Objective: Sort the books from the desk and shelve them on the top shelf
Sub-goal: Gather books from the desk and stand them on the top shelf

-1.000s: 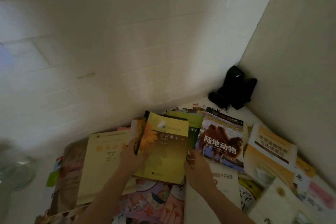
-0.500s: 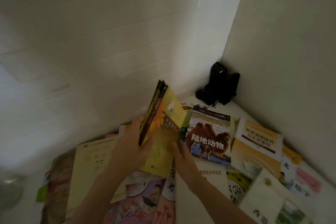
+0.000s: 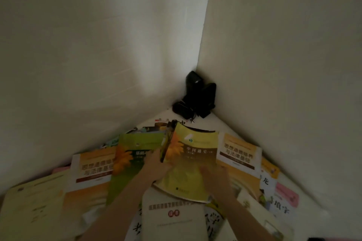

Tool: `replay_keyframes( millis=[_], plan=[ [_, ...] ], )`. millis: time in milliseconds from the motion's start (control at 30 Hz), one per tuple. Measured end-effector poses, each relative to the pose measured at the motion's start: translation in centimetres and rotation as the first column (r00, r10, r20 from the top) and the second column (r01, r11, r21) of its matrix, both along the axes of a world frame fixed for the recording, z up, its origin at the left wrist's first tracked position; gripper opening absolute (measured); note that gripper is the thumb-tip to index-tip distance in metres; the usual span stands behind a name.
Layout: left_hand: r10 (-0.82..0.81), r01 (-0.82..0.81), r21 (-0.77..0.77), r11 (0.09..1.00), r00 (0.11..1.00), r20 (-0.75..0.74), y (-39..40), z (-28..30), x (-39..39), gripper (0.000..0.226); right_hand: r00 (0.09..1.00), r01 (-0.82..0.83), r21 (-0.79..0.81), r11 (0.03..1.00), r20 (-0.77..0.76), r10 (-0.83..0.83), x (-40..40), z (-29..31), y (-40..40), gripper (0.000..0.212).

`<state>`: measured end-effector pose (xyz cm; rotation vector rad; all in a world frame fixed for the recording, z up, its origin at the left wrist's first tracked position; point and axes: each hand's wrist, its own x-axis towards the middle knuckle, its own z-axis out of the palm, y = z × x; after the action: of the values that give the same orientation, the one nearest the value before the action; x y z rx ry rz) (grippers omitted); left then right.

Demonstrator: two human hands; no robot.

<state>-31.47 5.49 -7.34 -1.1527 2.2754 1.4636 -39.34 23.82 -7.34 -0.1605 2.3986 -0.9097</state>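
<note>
Many books lie spread over the white desk [image 3: 219,123] in a wall corner. A yellow-green book with a sunflower cover [image 3: 194,154] sits in the middle on top of the others. My left hand [image 3: 154,164] grips its left spine edge along with thinner books stacked behind it. Flat on the lower right of that cover rests my right hand [image 3: 215,178]. To the left lies a green sunflower book [image 3: 133,158], and beside it an orange-and-white book [image 3: 92,172]. A matching orange-and-white book [image 3: 239,156] lies to the right.
Black devices [image 3: 195,98] stand in the far corner against the walls. A pale yellow book [image 3: 33,201] lies at the left. A white booklet with a red mark [image 3: 174,215] lies in front, and picture books [image 3: 278,197] at the right.
The yellow-green book, held upright half a second ago, has come down to the right over the camel book. My view shifted left, and the green sunflower book now shows.
</note>
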Motion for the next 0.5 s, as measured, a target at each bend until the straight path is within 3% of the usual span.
replay_keyframes(
  millis=[67, 133, 200, 367, 433, 500],
  plan=[
    [0.023, -0.024, 0.016, 1.0, 1.0, 0.014, 0.2, -0.2, -0.1, 0.072, 0.999, 0.029, 0.008, 1.0, -0.019, -0.029, 0.1, -1.5, 0.1, 0.042],
    [0.075, -0.068, 0.124, 0.99, 0.996, -0.056, 0.4, 0.2, -0.2, 0.061, 0.998, 0.012, 0.009, 1.0, -0.058, -0.011, -0.1, -1.9, -0.4, 0.043],
    [0.095, -0.076, 0.158, 0.985, 0.989, -0.114, 0.6, 1.0, 0.0, 0.065, 0.996, -0.015, -0.042, 0.999, -0.093, 0.011, -0.6, -1.9, -1.0, 0.039],
    [0.18, -0.147, 0.169, 0.975, 0.964, -0.197, 0.1, 2.5, 2.5, 0.064, 1.0, 0.012, -0.198, 0.98, -0.001, -0.013, -0.5, -0.4, -1.4, 0.038],
    [0.236, -0.18, 0.193, 0.964, 0.917, -0.321, -0.1, 2.8, 4.2, 0.081, 0.999, 0.047, -0.37, 0.928, 0.027, -0.04, 0.3, 1.1, -1.4, 0.03],
    [0.253, -0.176, 0.205, 0.963, 0.852, -0.457, -0.6, 2.9, 5.7, 0.099, 0.999, -0.016, -0.507, 0.862, -0.053, -0.013, 1.3, 2.6, -1.4, 0.031]
  ],
)
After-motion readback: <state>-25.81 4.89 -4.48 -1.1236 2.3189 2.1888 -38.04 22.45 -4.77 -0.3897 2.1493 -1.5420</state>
